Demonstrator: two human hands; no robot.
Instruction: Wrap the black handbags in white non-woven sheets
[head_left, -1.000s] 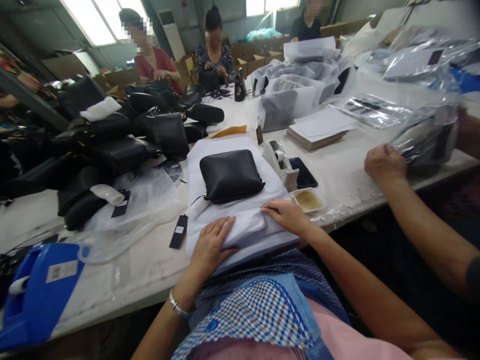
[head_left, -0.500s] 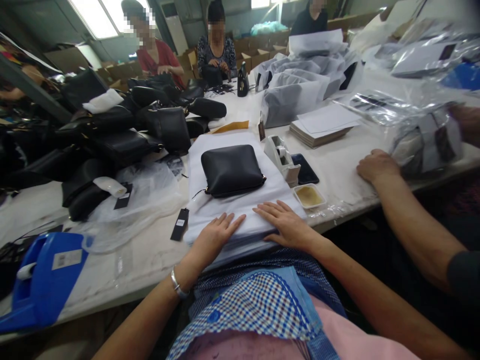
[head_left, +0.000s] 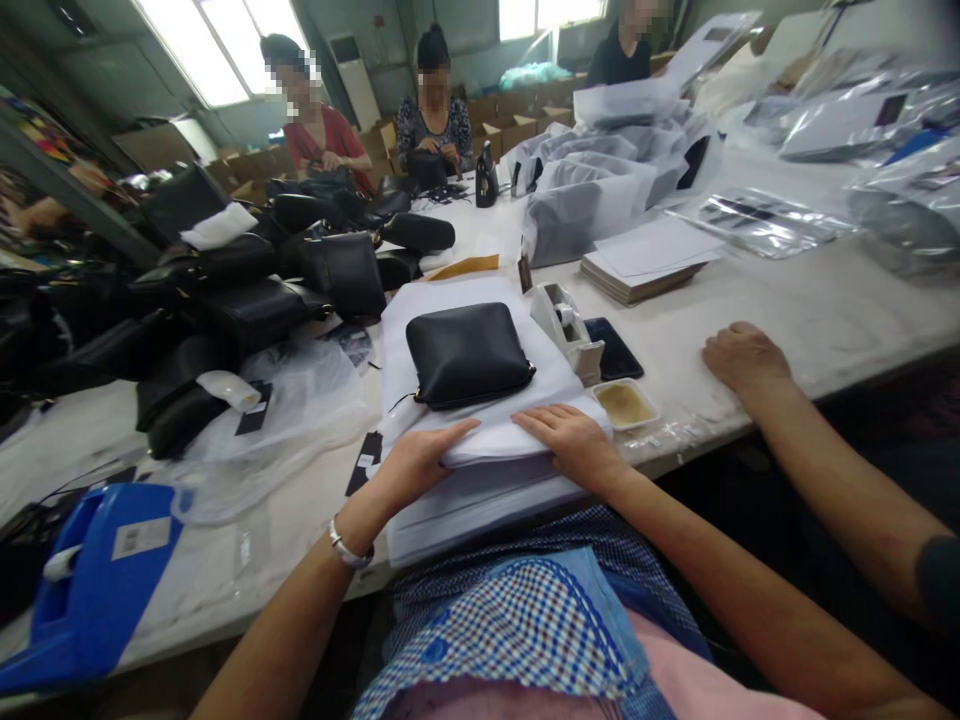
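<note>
A black leather bag [head_left: 471, 355] with a zip lies on a stack of white paper sheets [head_left: 480, 500]. At the stack's near side, the front edge of the top sheet is lifted and folded toward the bag. My left hand [head_left: 420, 460] grips this edge on the left, thumb on top and fingers hidden under the paper. On the right, my right hand [head_left: 574, 445] holds the same edge, fingers laid over it and thumb out of sight. Neither hand touches the bag. Beside my left hand lies a black hang tag [head_left: 365, 462].
Right of the stack are a tape dispenser [head_left: 566, 325], a dark phone [head_left: 615, 348] and a small dish [head_left: 624, 403]. A co-worker's fist [head_left: 746, 358] rests farther right. Black bags [head_left: 337, 275] pile up left, behind a blue plastic holder [head_left: 97, 570]. People work across the table.
My hands lay flat on the paper with fingers spread; now they hold its front edge, which has come up toward the bag. The co-worker's clear-wrapped item beside the fist has gone from there.
</note>
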